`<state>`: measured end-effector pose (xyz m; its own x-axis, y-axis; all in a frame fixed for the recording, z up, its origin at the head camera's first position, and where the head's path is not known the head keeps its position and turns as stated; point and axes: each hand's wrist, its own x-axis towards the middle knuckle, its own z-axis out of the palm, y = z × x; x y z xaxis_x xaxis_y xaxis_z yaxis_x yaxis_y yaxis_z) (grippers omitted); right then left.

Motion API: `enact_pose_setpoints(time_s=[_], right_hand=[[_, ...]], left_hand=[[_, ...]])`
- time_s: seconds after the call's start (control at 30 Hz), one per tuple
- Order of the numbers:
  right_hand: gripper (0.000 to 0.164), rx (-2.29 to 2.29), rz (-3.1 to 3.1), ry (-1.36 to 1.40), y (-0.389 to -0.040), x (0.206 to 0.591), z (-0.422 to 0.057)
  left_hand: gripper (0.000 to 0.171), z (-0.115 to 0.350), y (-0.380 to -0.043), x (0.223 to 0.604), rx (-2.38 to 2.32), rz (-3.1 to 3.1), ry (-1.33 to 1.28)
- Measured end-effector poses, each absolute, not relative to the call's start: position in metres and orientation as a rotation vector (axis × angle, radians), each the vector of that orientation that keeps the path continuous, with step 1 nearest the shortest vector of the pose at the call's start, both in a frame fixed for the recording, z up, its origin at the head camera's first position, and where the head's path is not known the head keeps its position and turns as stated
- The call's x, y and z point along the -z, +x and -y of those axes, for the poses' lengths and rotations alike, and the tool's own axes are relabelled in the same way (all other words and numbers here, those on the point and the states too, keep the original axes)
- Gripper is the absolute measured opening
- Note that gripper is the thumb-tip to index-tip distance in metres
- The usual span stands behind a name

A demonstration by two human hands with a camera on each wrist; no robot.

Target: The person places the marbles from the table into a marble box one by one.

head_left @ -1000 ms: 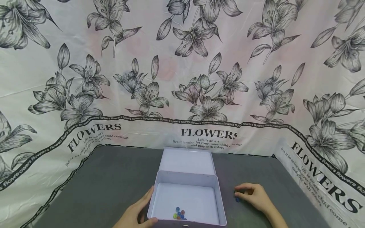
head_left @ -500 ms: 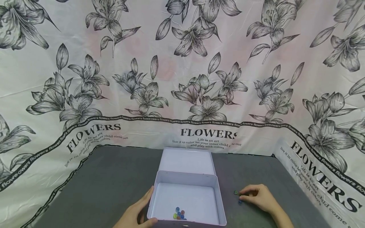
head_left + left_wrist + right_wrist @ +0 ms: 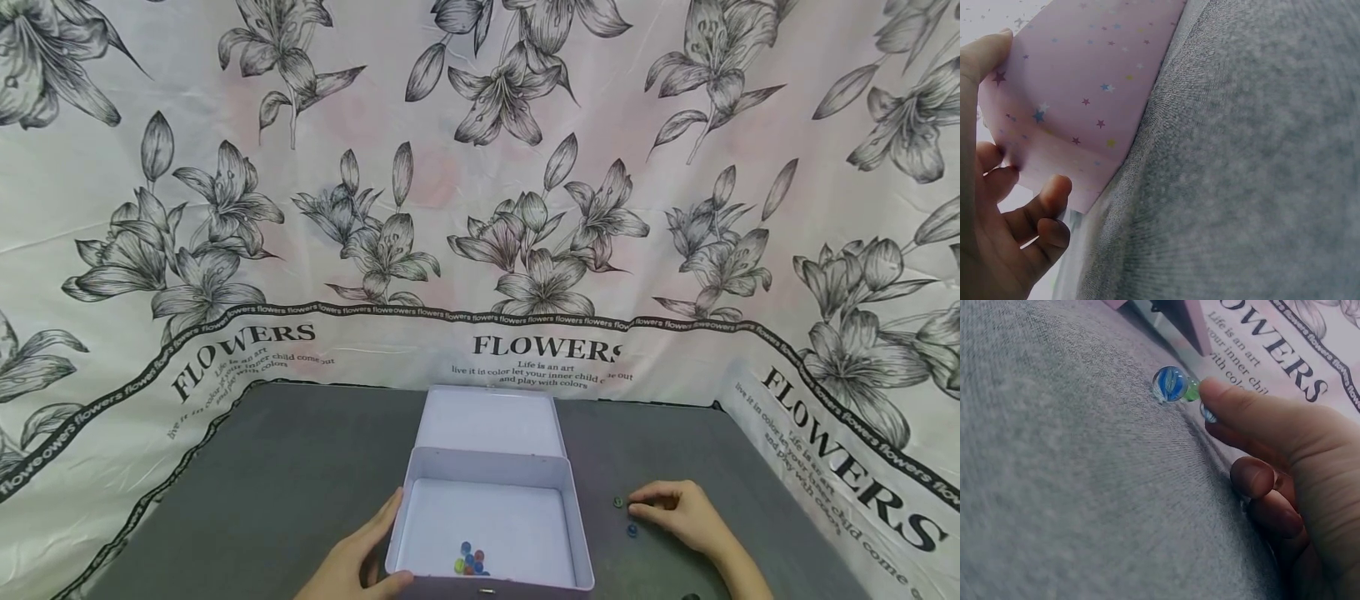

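An open white box (image 3: 487,521) stands on the grey table, its lid laid back behind it. My left hand (image 3: 356,554) grips the box's left front corner; in the left wrist view its pink outer side (image 3: 1097,81) carries small stars. Several coloured marbles (image 3: 470,560) lie inside along the front wall. Right of the box, my right hand (image 3: 678,512) pinches a clear-and-blue marble (image 3: 1208,412) between thumb and forefinger, partly hidden by the thumb. A green marble (image 3: 618,502) lies left of those fingertips. A blue marble (image 3: 632,530) rests just nearer to me.
The grey tabletop (image 3: 285,467) spreads on both sides of the box. A white flower-printed curtain (image 3: 525,225) encloses the back and sides. A small dark thing (image 3: 691,597) shows at the bottom edge, too cut off to identify.
My right hand has moved slightly right, away from the green marble, which has come into sight. The blue marble has shifted a little right. The left hand keeps its hold on the box.
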<state>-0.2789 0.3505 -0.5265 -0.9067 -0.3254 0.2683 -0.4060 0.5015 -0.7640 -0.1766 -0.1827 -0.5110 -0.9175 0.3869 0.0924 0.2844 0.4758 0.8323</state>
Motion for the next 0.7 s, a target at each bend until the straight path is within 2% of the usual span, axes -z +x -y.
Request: enact_pose_setpoints(time_s=[0.33,0.7], right_hand=[[0.016,-1.498,2.604,0.495,-0.280,0.518,-0.342],[0.024,-1.500,2.519,0.466,-0.292,0.486,-0.323]], left_hand=[[0.089,0.180,-0.177,0.514,-1.438,-2.595,0.584],[0.090,0.183,-0.178,0.514,-1.449,-2.602,0.591]])
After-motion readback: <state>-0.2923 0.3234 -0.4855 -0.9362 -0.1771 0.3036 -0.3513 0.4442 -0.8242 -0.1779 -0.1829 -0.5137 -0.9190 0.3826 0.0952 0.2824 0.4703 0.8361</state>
